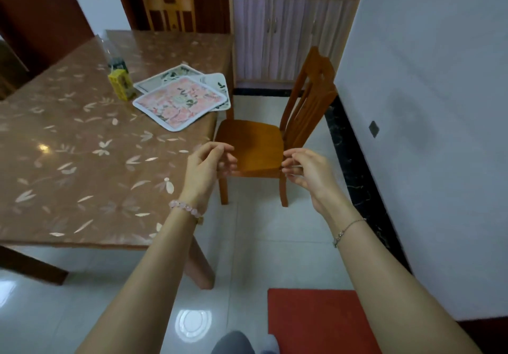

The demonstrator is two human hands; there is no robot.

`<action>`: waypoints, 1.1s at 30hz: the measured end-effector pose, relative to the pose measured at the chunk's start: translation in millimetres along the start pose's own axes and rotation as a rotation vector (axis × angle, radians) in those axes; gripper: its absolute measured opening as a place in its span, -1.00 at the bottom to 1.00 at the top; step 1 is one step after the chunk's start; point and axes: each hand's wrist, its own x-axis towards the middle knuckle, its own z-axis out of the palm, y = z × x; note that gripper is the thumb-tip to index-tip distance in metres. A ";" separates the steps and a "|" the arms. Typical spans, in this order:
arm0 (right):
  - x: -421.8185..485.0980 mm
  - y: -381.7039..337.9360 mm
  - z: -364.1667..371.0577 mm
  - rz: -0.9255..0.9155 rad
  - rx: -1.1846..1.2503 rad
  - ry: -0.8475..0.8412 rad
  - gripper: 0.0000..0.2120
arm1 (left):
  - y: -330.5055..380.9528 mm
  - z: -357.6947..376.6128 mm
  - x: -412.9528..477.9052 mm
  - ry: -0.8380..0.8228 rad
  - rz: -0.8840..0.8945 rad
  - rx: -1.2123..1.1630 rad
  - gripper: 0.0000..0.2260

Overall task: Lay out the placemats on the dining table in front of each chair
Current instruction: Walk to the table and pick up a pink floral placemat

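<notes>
A loose pile of placemats lies near the right edge of the dining table (82, 188), which has a brown leaf-patterned top. The top placemat (178, 102) is pink and floral with a white border; two paler ones (217, 84) stick out beneath it. A wooden chair (255, 144) stands at the table's right side, next to the pile. Another chair (169, 10) stands at the far end. My left hand (209, 166) and my right hand (305, 169) are raised in front of the near chair's seat, fingers loosely curled, holding nothing.
A yellow box (121, 84) and a clear bottle (114, 51) stand on the table left of the placemats. A red floor mat (316, 320) lies at my feet. A white wall runs along the right, and a cabinet (288, 37) stands at the back.
</notes>
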 end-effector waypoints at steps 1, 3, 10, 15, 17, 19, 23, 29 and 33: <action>17.5 -2.5 1.9 -0.002 -0.008 -0.018 -0.77 | 0.6 3.7 15.6 0.015 -0.004 0.002 -0.77; 47.4 -7.7 6.3 -0.010 -0.026 -0.043 -0.77 | 0.6 8.8 44.9 0.041 -0.011 0.011 -0.76; 176.3 -21.3 36.3 -0.022 -0.075 -0.089 -0.78 | -17.3 15.9 172.5 0.135 -0.047 -0.029 -0.75; 280.9 -36.1 77.6 -0.010 -0.097 -0.098 -0.78 | -23.8 7.8 279.1 0.194 -0.072 -0.119 -0.76; 317.0 -44.1 97.2 0.020 -0.105 -0.114 -0.78 | -23.4 1.0 314.7 0.213 -0.096 -0.101 -0.77; 352.5 -53.7 121.1 0.050 -0.103 -0.144 -0.78 | -22.7 -9.4 349.1 0.221 -0.109 -0.055 -0.77; 409.1 -64.3 166.8 0.106 -0.108 -0.241 -0.79 | -27.8 -36.8 398.3 0.317 -0.154 -0.033 -0.79; 479.4 -60.9 230.3 0.143 -0.151 -0.409 -0.80 | -42.4 -80.1 444.4 0.516 -0.217 -0.069 -0.80; 527.8 -48.0 270.4 0.175 -0.171 -0.529 -0.80 | -60.9 -97.2 464.7 0.654 -0.267 -0.092 -0.81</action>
